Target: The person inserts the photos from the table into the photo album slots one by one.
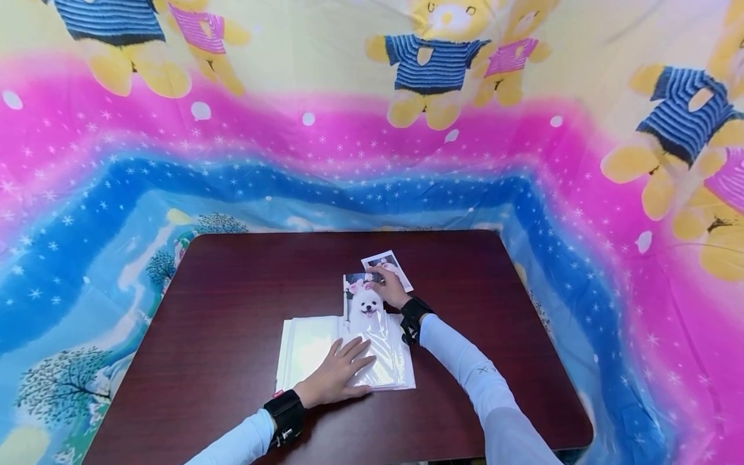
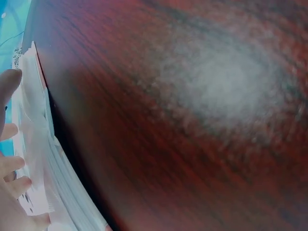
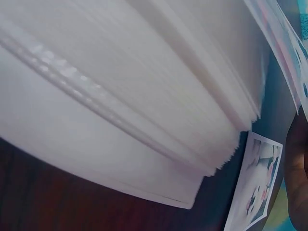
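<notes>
An open photo album (image 1: pixel 305 345) with clear plastic sleeves lies on the table. A photo (image 1: pixel 365 303) of a white dog with pink flowers stands partly inside the right page's sleeve, its upper part sticking out past the top edge. My right hand (image 1: pixel 391 289) pinches this photo near its upper right side. My left hand (image 1: pixel 336 373) rests on the album with fingers spread, the fingertips on the right page. In the left wrist view, the left fingers (image 2: pixel 12 166) lie over the plastic pages. Stacked page edges (image 3: pixel 192 96) fill much of the right wrist view.
A second photo (image 1: pixel 388 259) with a white border lies behind the right hand, partly covered by it. The dark red wooden table (image 1: pixel 244 284) carries everything. Around its back and sides hangs a cloth (image 1: pixel 349 148) printed with bears and snowflakes.
</notes>
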`<state>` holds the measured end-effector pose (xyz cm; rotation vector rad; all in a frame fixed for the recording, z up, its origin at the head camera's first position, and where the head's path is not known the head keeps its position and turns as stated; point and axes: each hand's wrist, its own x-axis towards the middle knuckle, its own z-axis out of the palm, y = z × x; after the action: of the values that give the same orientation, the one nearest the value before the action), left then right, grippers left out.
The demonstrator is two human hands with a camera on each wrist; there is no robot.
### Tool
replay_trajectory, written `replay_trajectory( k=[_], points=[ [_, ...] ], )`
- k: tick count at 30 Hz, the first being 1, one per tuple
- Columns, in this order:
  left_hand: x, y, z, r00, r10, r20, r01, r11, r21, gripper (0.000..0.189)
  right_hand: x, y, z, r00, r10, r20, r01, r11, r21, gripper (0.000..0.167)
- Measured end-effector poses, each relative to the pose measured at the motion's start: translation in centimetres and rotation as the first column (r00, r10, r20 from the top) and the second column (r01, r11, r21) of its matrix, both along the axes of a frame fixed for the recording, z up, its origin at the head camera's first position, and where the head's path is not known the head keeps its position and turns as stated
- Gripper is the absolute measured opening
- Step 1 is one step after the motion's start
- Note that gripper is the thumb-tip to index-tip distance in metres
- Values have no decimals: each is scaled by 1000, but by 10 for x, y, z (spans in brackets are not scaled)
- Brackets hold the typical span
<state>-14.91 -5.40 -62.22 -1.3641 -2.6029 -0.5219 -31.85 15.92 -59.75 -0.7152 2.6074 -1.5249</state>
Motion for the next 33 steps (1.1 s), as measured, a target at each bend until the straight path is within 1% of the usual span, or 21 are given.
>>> replay_trajectory(
  k=[3, 6, 14, 18, 22, 26, 33],
  points=[
    [2, 0, -1, 1000, 8, -1, -8, 1000, -21, 65, 1, 1, -6, 1000, 5, -24, -5, 1000, -7, 37],
    [2, 0, -2, 1000, 17, -5, -17, 999, -30, 65, 1, 2, -8, 1000, 7, -25, -7, 1000, -4, 36],
    [2, 0, -5, 1000, 23, 0, -23, 1000, -5, 64, 9, 4, -8, 996, 13, 86, -13, 1000, 0, 38],
    [2, 1, -7, 1000, 17, 0, -17, 1000, 7, 65, 12, 4, -11, 997, 0, 83, -1, 1000, 17, 37],
    [2, 1, -9, 1000, 17, -18, -17, 1000, 8, 66, 15, 4, -15, 997, -19, 74, 16, 999, 35, 36],
    [1, 2, -11, 999, 17, -39, -17, 1000, 12, 65, 19, 5, -16, 997, -17, 76, 15, 1000, 20, 36],
    [1, 1, -10, 998, 18, -61, -16, 1000, 26, 65, 22, 6, -16, 996, -19, 88, 17, 1000, 23, 36]
  ],
)
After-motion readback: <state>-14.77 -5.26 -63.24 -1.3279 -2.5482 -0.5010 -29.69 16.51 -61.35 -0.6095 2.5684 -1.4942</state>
